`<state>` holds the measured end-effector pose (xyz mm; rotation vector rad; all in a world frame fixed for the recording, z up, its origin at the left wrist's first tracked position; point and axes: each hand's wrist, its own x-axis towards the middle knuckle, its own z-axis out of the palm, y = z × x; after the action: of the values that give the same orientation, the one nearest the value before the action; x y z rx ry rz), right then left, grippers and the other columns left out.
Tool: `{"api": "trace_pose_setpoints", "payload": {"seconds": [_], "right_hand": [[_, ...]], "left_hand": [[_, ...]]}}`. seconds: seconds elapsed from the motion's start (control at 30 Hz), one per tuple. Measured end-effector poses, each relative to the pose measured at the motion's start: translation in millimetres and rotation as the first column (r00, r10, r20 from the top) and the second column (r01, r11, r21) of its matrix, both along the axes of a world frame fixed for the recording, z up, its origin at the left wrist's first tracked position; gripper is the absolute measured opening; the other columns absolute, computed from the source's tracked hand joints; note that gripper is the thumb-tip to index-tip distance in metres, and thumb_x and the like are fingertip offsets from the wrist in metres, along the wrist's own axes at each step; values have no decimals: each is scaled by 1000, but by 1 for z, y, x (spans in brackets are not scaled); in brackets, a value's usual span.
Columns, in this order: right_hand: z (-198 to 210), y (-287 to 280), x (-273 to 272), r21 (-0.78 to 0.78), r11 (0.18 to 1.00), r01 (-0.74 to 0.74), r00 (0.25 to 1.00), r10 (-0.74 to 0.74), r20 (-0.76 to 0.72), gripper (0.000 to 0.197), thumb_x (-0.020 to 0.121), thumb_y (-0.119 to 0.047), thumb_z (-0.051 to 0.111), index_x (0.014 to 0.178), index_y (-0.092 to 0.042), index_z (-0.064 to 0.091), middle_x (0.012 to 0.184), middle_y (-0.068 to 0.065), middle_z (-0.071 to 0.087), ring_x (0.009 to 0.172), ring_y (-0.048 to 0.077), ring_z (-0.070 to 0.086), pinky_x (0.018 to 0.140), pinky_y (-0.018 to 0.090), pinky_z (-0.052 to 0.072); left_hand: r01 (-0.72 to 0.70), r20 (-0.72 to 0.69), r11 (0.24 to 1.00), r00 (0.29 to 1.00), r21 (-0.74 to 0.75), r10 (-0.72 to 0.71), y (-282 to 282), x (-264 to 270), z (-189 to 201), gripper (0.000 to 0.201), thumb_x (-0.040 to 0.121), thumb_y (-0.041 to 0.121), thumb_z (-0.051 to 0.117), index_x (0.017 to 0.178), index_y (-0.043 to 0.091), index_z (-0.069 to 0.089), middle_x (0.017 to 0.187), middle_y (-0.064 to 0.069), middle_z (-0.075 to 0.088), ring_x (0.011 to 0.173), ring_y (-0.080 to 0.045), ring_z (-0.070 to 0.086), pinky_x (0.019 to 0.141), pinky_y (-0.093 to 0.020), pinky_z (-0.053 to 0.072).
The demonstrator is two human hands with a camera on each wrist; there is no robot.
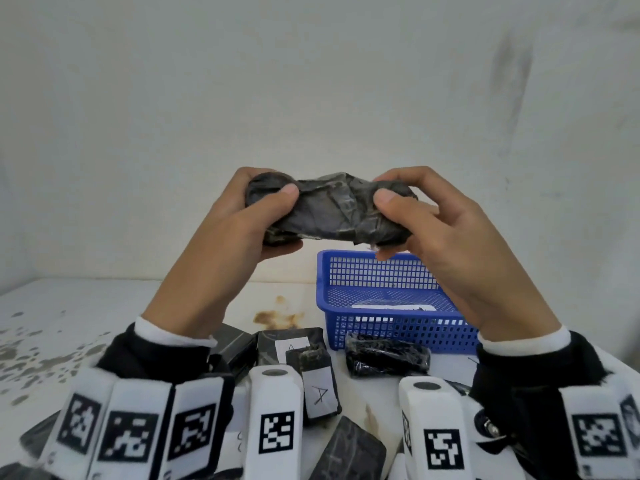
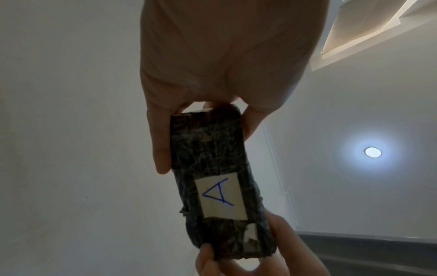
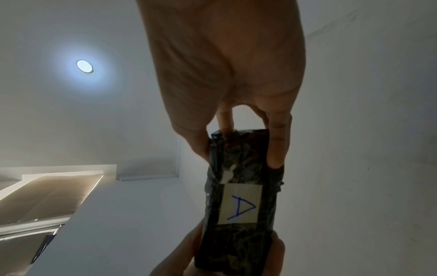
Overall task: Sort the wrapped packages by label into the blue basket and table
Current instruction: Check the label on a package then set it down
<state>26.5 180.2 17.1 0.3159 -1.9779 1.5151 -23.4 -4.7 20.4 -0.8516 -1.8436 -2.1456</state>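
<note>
Black wrapped package [image 1: 327, 209] held up in the air above the table [image 1: 86, 323], in front of the blue basket [image 1: 391, 299] — left hand [image 1: 239, 230] grasping one end, right hand [image 1: 446, 230] the other. White label [image 2: 221, 197] marked "A" on the far face — seen only from the wrists.

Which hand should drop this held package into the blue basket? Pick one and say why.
Right, probably. Both hands grip the package, but the right hand holds its end above the blue basket, which sits on that side; the left hand would have to cross over.
</note>
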Motion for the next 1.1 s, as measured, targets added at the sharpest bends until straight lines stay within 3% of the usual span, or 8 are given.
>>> {"api": "trace_pose_setpoints", "payload": {"seconds": [0.2, 0.4, 0.57, 0.73, 0.8, 0.87, 1.0, 1.1], "right_hand": [[2, -5, 4, 39, 999, 33, 999, -31, -29, 8, 89, -29, 68, 97, -26, 69, 75, -2, 68, 63, 10, 62, 64, 26, 54], [2, -4, 9, 84, 996, -30, 999, 33, -29, 49, 67, -43, 73, 114, -32, 67, 104, 6, 75, 94, 28, 70, 90, 34, 58], [2, -3, 10, 77, 995, -66, 997, 68, -28, 57, 63, -39, 77, 119, -32, 65, 108, 5, 73, 87, 18, 73, 84, 23, 57], [-1, -6, 8, 124, 992, -12, 999, 17, -35, 47, 71, -42, 87, 111, -37, 64, 108, 2, 71, 88, 26, 69, 84, 40, 60], [0, -6, 8, 120, 993, 5, 999, 1, -52, 42, 74, -37, 86, 110, -36, 64, 106, -2, 71, 87, 23, 70, 81, 37, 60], [0, -6, 8, 102, 995, 6, 998, 0, -64, 38, 75, -38, 79, 109, -34, 64, 104, -3, 70, 81, 15, 69, 76, 29, 58], [-1, -4, 6, 123, 992, 14, 996, -3, -91, 31, 81, -23, 81, 103, -38, 66, 103, -6, 71, 93, 31, 68, 83, 46, 61], [-1, -4, 3, 115, 993, 2, 992, 13, -122, 45, 77, -20, 78, 113, -41, 62, 114, -7, 69, 98, 22, 70, 88, 43, 60]], "left_hand": [[-43, -65, 998, 997, -44, 40, 2, 2, -1, 8, 95, 29, 54, 94, 23, 60, 81, 17, 68, 81, -2, 67, 82, -38, 60], [-44, -58, 998, 997, -51, 41, -1, 2, -1, 21, 93, 36, 56, 104, 19, 59, 93, 9, 71, 87, -4, 70, 83, -36, 60], [7, -45, 986, 999, -165, -15, -10, -2, -3, 52, 70, 41, 70, 115, 21, 54, 109, 2, 71, 100, -11, 69, 89, -34, 57], [-19, -46, 989, 999, -144, 13, -7, -4, -5, 62, 59, 50, 77, 113, 27, 56, 109, 2, 72, 103, -14, 69, 96, -37, 53], [-46, -63, 983, 997, -177, 35, -6, -4, -6, 61, 60, 54, 77, 112, 33, 56, 107, 4, 72, 103, -16, 69, 97, -39, 51], [-50, -49, 982, 998, -180, 42, -4, -2, -6, 59, 68, 52, 80, 116, 32, 53, 107, 4, 72, 95, -14, 71, 90, -36, 56], [-87, -60, 966, 995, -242, 75, -4, 1, -4, 71, 73, 60, 70, 132, 33, 42, 103, 8, 69, 74, -12, 70, 59, -31, 53], [8, -2, 962, 1000, -272, -9, -5, 0, -2, 72, 75, 71, 51, 129, 24, 55, 98, -2, 72, 69, -14, 66, 52, -29, 46]]}}
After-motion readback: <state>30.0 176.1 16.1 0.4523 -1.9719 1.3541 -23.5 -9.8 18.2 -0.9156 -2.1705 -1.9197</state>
